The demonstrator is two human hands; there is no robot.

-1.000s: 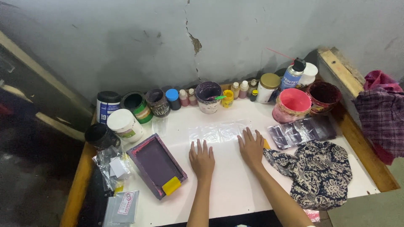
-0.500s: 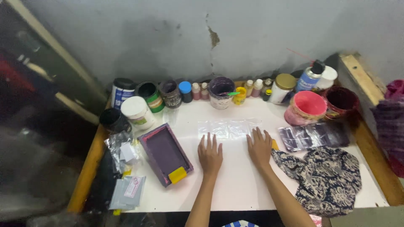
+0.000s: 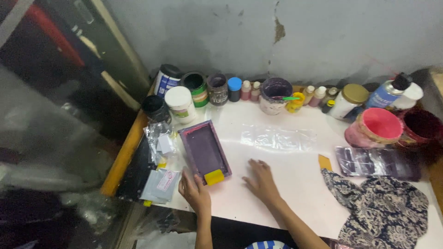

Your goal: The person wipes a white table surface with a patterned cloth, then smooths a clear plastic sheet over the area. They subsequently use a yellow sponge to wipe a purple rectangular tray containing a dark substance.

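A small purple-stained printing frame (image 3: 204, 151) with a yellow tab at its near end lies on the white table (image 3: 295, 184). My left hand (image 3: 194, 191) rests at the frame's near edge, fingers touching it beside the yellow tab; whether it grips is unclear. My right hand (image 3: 261, 180) lies flat on the bare table, fingers spread, to the right of the frame. A clear plastic sheet (image 3: 277, 137) lies beyond my right hand.
Paint jars and bottles (image 3: 217, 88) line the wall. A pink tub (image 3: 374, 128) and dark red tub (image 3: 422, 127) stand at right, with a plastic-wrapped pack (image 3: 376, 161) and patterned cloth (image 3: 383, 210). Small plastic packets (image 3: 159, 143) lie at the left edge.
Both hands have moved left and toward me; my left hand has come off the table's middle to the frame's near end. The view has swung left.
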